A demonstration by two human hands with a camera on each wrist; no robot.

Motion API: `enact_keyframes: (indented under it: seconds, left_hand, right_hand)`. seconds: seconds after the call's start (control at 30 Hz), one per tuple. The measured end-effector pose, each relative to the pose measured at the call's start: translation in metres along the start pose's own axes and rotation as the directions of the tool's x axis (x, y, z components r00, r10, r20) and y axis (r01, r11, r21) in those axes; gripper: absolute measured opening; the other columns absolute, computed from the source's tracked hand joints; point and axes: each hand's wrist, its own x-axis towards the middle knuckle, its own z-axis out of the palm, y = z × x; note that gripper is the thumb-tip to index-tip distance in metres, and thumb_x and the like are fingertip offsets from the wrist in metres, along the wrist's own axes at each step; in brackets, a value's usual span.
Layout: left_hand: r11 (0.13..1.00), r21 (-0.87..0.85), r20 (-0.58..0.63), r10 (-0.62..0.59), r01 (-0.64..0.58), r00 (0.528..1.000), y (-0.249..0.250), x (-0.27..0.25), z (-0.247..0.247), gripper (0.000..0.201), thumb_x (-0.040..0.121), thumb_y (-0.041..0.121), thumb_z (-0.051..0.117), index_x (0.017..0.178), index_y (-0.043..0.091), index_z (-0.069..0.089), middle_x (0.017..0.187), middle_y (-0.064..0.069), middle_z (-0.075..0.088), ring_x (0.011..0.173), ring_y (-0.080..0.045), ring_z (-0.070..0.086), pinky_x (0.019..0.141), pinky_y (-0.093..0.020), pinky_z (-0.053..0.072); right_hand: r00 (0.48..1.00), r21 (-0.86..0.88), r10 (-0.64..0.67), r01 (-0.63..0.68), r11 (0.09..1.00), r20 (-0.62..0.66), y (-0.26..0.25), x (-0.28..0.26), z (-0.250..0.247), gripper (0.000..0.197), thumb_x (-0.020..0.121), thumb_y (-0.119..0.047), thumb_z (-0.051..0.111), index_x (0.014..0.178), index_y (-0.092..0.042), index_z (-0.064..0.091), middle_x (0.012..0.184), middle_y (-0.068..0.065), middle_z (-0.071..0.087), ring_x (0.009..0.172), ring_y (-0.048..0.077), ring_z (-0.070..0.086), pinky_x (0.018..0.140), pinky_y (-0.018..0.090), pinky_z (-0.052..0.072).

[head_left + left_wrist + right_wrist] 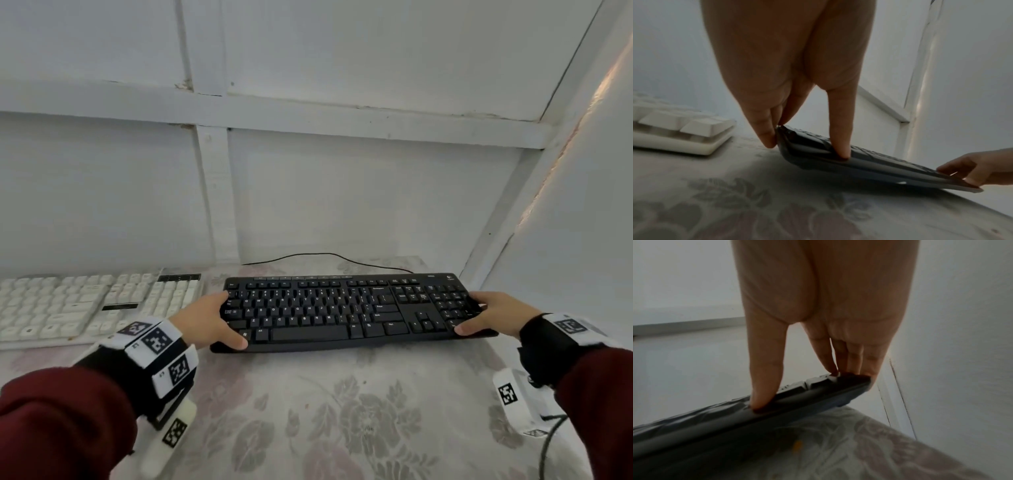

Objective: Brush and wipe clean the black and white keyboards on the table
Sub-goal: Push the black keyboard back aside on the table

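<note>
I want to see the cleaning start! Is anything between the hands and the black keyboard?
No. The left hand grips the black keyboard at its left end, the right hand at its right end. Nothing visible sits between. The white keyboard lies apart, to the left.

Black keyboard (346, 310) spans counter (342, 411) middle, held at both ends: left hand (209, 322), right hand (493, 313); white keyboard (85, 305) just left, narrow gap between; wall (565, 240) close on right end; cable (325, 255) loops behind; back wall near; open cloth stretch in front, toward person.
</note>
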Motion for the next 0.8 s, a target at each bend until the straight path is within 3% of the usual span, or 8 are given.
enact_keyframes:
  seconds: [0.13,0.23,0.3,0.43,0.57,0.6,0.7,0.8]
  left_hand:
    - [0.996,0.035,-0.026,-0.077,0.078,0.997,-0.002,0.016,-0.002,0.116,0.040,0.034,0.087,0.141,0.013,0.035,0.136,-0.004,0.051,0.122,-0.023,0.050,0.106,-0.042,0.039]
    - [0.990,0.028,-0.057,-0.135,0.136,0.989,-0.005,0.025,-0.002,0.111,0.060,0.019,0.087,0.148,0.011,0.020,0.148,-0.007,0.036,0.133,-0.025,0.039,0.111,-0.040,0.032]
    - [0.987,0.037,-0.076,-0.151,0.154,0.986,-0.005,0.031,-0.004,0.109,0.064,0.015,0.084,0.148,0.009,0.015,0.150,-0.007,0.032,0.135,-0.025,0.036,0.112,-0.040,0.031]
    - [0.983,0.042,-0.065,-0.174,0.177,0.983,-0.005,0.037,-0.009,0.111,0.061,0.016,0.086,0.148,0.010,0.019,0.148,-0.007,0.036,0.132,-0.026,0.039,0.110,-0.041,0.033]
    - [0.980,0.091,-0.056,-0.170,0.175,0.984,-0.003,0.043,-0.013,0.123,0.039,0.036,0.089,0.145,0.012,0.029,0.144,-0.007,0.043,0.128,-0.026,0.044,0.108,-0.042,0.036]
    - [0.979,0.099,-0.063,-0.170,0.176,0.983,-0.002,0.044,-0.014,0.122,0.041,0.035,0.089,0.145,0.012,0.029,0.144,-0.007,0.042,0.128,-0.026,0.044,0.108,-0.042,0.036]
    - [0.977,0.089,-0.086,-0.187,0.195,0.979,0.000,0.049,-0.015,0.107,0.060,0.017,0.086,0.147,0.010,0.025,0.146,-0.008,0.040,0.131,-0.027,0.040,0.110,-0.041,0.033]
    - [0.976,0.091,-0.066,-0.192,0.198,0.979,0.000,0.048,-0.018,0.112,0.048,0.026,0.089,0.144,0.010,0.032,0.142,-0.008,0.045,0.127,-0.027,0.044,0.108,-0.041,0.035]
  right_hand:
    - [1.000,-0.045,-0.015,0.016,0.999,0.012,-0.007,0.027,0.007,0.046,0.064,-0.001,0.083,0.107,-0.007,0.066,0.093,0.005,0.070,0.086,0.021,0.064,0.077,0.026,0.047]
    - [0.999,-0.065,-0.027,0.029,0.997,0.031,-0.015,0.039,0.013,0.043,0.065,-0.002,0.082,0.105,-0.008,0.066,0.091,0.004,0.068,0.080,0.015,0.061,0.067,0.018,0.043]
    - [0.999,-0.077,-0.031,0.033,0.996,0.037,-0.019,0.046,0.015,0.042,0.066,-0.003,0.082,0.104,-0.009,0.065,0.093,0.004,0.067,0.080,0.014,0.060,0.065,0.016,0.041]
    - [0.999,-0.083,-0.025,0.028,0.996,0.040,-0.023,0.055,0.017,0.043,0.065,-0.002,0.082,0.104,-0.008,0.065,0.095,0.006,0.067,0.084,0.019,0.060,0.066,0.019,0.043]
    - [0.999,-0.080,-0.021,0.023,0.997,0.035,-0.023,0.060,0.017,0.046,0.065,-0.003,0.082,0.107,-0.006,0.065,0.097,0.007,0.068,0.089,0.022,0.061,0.080,0.026,0.043]
    - [0.999,-0.081,-0.021,0.023,0.996,0.037,-0.023,0.060,0.017,0.045,0.066,-0.004,0.082,0.107,-0.006,0.065,0.097,0.006,0.067,0.089,0.022,0.061,0.080,0.026,0.043]
    - [0.999,-0.084,-0.024,0.027,0.996,0.037,-0.025,0.061,0.018,0.044,0.067,-0.005,0.082,0.107,-0.008,0.063,0.096,0.005,0.066,0.087,0.020,0.059,0.073,0.024,0.042]
    - [0.999,-0.102,-0.028,0.031,0.994,0.039,-0.026,0.062,0.019,0.045,0.068,-0.007,0.082,0.108,-0.008,0.062,0.096,0.005,0.065,0.085,0.019,0.059,0.065,0.018,0.042]
